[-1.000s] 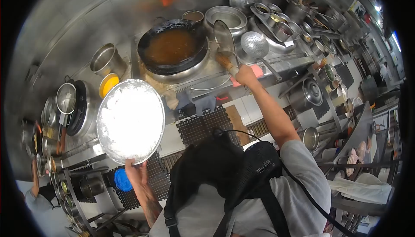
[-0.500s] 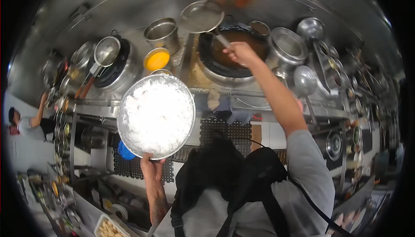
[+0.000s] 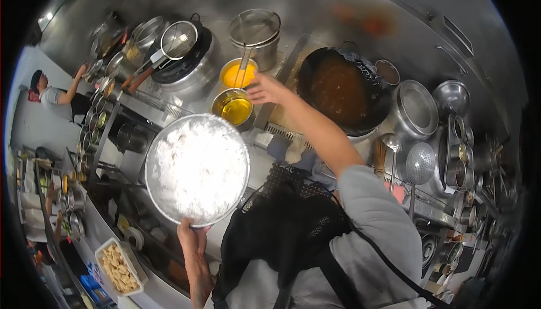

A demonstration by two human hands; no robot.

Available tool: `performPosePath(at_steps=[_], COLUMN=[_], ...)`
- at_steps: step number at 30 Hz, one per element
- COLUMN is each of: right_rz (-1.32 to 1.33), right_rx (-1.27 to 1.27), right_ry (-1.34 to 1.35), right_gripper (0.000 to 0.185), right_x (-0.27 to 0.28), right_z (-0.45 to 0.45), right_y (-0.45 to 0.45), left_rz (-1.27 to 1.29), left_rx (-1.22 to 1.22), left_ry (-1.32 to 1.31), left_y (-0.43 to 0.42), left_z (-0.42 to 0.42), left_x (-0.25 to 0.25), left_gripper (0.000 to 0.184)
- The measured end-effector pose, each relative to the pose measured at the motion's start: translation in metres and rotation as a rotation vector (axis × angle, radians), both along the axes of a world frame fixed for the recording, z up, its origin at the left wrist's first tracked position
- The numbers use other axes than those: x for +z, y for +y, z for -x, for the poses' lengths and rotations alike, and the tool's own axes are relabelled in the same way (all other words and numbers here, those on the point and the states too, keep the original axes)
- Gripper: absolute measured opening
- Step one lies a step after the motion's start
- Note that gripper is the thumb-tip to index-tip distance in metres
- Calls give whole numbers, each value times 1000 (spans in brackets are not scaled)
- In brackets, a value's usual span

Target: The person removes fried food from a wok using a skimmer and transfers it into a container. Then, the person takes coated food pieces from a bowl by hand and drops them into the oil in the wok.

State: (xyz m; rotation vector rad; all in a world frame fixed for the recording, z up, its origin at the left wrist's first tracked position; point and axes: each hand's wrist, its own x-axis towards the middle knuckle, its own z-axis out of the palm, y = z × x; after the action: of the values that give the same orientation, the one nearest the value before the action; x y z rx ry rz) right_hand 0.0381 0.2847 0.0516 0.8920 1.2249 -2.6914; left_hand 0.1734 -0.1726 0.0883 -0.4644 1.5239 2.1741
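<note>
**Right hand spread beside the strainer handle, left hand gripping the flour-white bowl**

Take the wok of brown liquid (image 3: 379,98) as the landmark. The large round metal bowl (image 3: 156,199), filled with white powder, lies left of it and nearer the body. The left hand (image 3: 193,234) pinches this bowl's near rim, thumb over the edge, its forearm rising from below.

Also left of the wok, a round wire strainer (image 3: 255,24) lies over the mouth of a tall metal pot (image 3: 265,54). Its long axis runs back towards the body, the handle (image 3: 244,64) reaching over the yellow-filled bowl (image 3: 224,64). Just on the body side of that bowl is a small metal pan of clear golden liquid (image 3: 217,106).

The right hand (image 3: 267,88) is much the nearer to the handle, just on its wok side, with the mesh head beyond the fingers. Those fingers are loosely spread; whether any touches the handle cannot be told. The right arm reaches forward and leftward past the wok's near left edge, elbow only slightly bent.

Right of the wok, a perforated skimmer (image 3: 421,162) lies with its handle towards the body.
</note>
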Motion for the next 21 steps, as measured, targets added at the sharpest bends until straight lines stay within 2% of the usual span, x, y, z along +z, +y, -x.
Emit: performPosePath(at_steps=[2, 4, 6, 8, 11, 12, 14, 15, 17, 18, 20, 21], right_rz=[-598, -844, -1152, -1202, -1637, -1657, -2041, -2058, -2307, -2314, -1788, -1787], right_rx=[161, 236, 208, 225, 458, 439, 475, 463, 597, 579, 614, 597], right_ry=[-43, 9, 137, 86, 346, 297, 307, 267, -64, -93, -387, -396], right_gripper=[43, 43, 35, 33, 36, 36, 37, 37, 43, 43, 59, 59], right_x=[2, 21, 44, 71, 77, 73, 58, 55, 50, 50, 46, 44], right_z=[-28, -59, -92, -127, -159, -161, -164, -171, -181, -185, -195, -201], right_y=[-7, -10, -24, -54, -84, -90, -92, -88, -78, -72, -59, -57], left_rz=[18, 73, -32, -29, -120, -144, -189, -165, -147, -154, -221, -228], left_rx=[-17, -128, -171, -253, -425, -481, -567, -581, -634, -659, -726, -741], left_ry=[-2, -18, -27, -34, -78, -59, -46, -48, -66, -60, -80, -67], left_y=[11, 13, 22, 34, 51, 59, 76, 84, 95, 99, 104, 107], left_z=[3, 9, 13, 17, 31, 33, 33, 33, 33, 32, 25, 19], left_x=[-1, -5, -18, -17, -34, -35, -37, -35, -38, -43, -47, -40], left_gripper=[52, 51, 50, 49, 54, 55, 55, 56, 57, 57, 58, 56])
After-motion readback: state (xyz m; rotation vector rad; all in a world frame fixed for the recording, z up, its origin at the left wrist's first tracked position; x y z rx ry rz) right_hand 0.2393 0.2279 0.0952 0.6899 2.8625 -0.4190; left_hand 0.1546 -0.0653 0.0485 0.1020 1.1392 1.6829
